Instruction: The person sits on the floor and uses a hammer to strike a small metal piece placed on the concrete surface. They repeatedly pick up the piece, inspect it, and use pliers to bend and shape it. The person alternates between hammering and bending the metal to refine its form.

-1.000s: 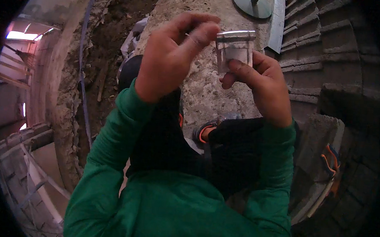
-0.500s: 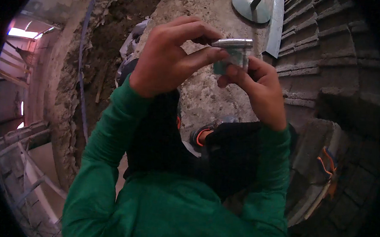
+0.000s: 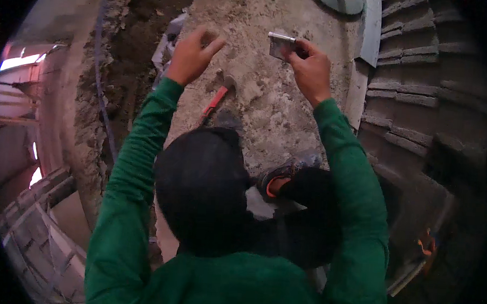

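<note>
My right hand pinches a small, flat, see-through packet by its right side, between thumb and fingers. A shiny silver strip runs along the packet's upper edge, and I cannot make out what is inside. To the left, my left hand is raised apart from the packet. Its thumb and forefinger stand apart with a gap between them, slightly smeared, and nothing shows in it. Below that hand, a hammer with a red handle lies on the rough concrete floor, partly beyond my bent knee.
Stacked grey concrete blocks line the right side, beside a long grey metal strip. A round metal base stands at the top. An orange-handled tool lies lower right. On the left, a bluish hose follows the dug earth.
My left hand has let go of the packet and moved left. My right hand carries it up and away. The hammer has come into sight as my view and legs shifted.
</note>
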`<act>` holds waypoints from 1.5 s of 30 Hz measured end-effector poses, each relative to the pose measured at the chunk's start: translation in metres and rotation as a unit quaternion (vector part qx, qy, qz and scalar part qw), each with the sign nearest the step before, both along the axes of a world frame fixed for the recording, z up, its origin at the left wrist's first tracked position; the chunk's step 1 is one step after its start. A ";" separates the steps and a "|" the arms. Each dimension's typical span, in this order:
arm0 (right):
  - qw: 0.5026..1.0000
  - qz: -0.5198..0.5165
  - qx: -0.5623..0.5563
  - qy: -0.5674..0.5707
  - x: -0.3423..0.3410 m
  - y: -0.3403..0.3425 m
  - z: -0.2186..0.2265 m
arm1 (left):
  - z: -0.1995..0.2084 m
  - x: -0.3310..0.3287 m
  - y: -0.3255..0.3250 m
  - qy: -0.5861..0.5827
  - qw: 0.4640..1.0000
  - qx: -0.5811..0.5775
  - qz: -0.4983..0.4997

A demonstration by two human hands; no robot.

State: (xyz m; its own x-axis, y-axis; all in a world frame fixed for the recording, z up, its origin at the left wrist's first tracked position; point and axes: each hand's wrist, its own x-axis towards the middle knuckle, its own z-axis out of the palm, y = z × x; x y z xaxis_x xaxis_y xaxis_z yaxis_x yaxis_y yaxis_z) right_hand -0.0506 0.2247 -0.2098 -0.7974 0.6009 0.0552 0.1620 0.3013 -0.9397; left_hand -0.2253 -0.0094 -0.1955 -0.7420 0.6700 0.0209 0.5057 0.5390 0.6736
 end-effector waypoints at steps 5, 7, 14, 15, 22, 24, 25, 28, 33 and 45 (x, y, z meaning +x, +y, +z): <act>0.992 -0.087 0.004 -0.090 -0.011 0.000 -0.142 | -0.179 0.054 -0.093 0.032 0.982 -0.182 0.034; 0.987 -0.120 -0.012 -0.106 -0.019 -0.002 -0.188 | -0.196 0.068 -0.113 0.077 0.979 -0.188 0.024; 0.979 -0.161 0.097 -0.073 -0.028 0.003 -0.281 | -0.207 0.088 -0.114 -0.028 0.968 -0.249 0.026; 0.979 -0.166 0.094 -0.065 -0.027 0.005 -0.286 | -0.212 0.092 -0.116 -0.037 0.969 -0.243 0.021; 0.981 -0.099 0.149 -0.075 -0.014 0.021 -0.264 | -0.201 0.113 -0.095 -0.063 0.967 -0.217 0.122; 0.985 -0.098 0.094 -0.105 -0.010 0.023 -0.269 | -0.190 0.119 -0.085 -0.121 0.961 -0.163 0.189; 0.986 -0.098 0.065 -0.119 -0.007 0.025 -0.272 | -0.179 0.116 -0.079 -0.162 0.958 -0.159 0.173; 0.984 -0.083 0.128 -0.088 -0.007 0.023 -0.281 | -0.139 0.094 -0.056 -0.282 0.930 -0.188 0.142; 0.984 -0.069 0.116 -0.119 -0.011 0.018 -0.274 | -0.086 0.073 0.037 -0.054 0.981 -0.173 -0.061; 0.985 -0.041 0.107 -0.126 -0.011 0.020 -0.252 | -0.093 0.054 0.064 0.099 0.951 -0.227 -0.185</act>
State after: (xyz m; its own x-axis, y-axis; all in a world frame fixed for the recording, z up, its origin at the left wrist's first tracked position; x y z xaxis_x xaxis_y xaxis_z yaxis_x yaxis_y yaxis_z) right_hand -0.0621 0.2445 -0.4613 -0.7515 0.6597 -0.0056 0.4135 0.4645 -0.7831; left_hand -0.1713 0.0544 -0.2886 -0.4656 0.8577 -0.2179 0.8100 0.5123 0.2856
